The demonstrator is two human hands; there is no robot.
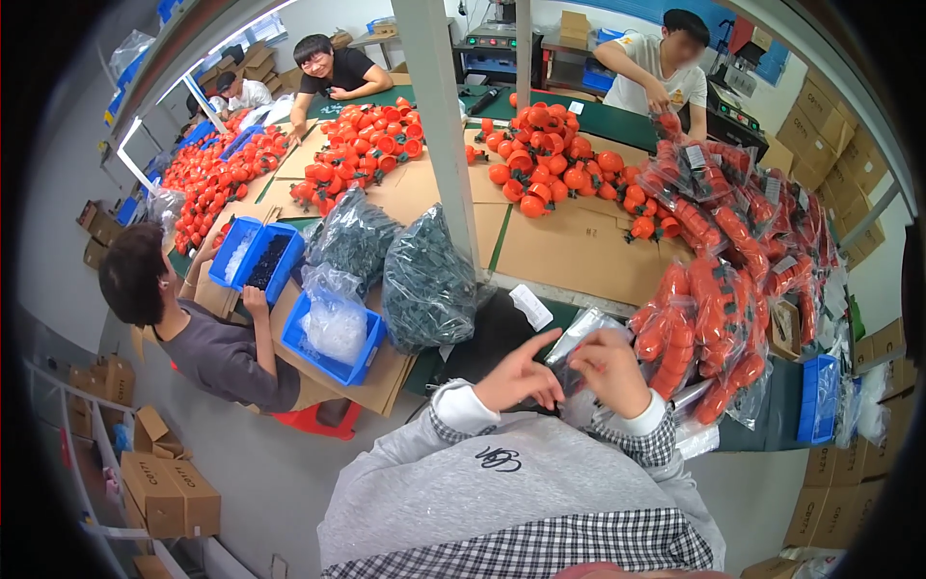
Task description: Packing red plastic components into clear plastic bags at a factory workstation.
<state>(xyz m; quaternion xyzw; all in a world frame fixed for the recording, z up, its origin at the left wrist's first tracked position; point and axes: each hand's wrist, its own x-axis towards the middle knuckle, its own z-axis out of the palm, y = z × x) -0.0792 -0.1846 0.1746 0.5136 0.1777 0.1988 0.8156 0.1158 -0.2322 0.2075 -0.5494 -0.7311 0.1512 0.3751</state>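
In front of my chest, my left hand (521,374) has its index finger stretched out and the other fingers loosely bent, apparently holding nothing. Close beside it, my right hand (610,369) is raised with thumb and fingertips pinched together; what lies between them is too small to make out. Just below the right fingers there is crumpled clear plastic (579,407). Behind the hands lies a stack of clear plastic bags (585,328) at the bench edge. Clear bags of red-orange cup-shaped parts (666,323) are heaped right beside my right hand.
Loose red-orange parts (550,159) lie piled on cardboard (564,251) across the bench. To the left stand bags of dark green pieces (429,280) and a blue bin (362,362). A metal post (439,125) rises ahead. Co-workers sit left and beyond. A blue basket (818,400) stands right.
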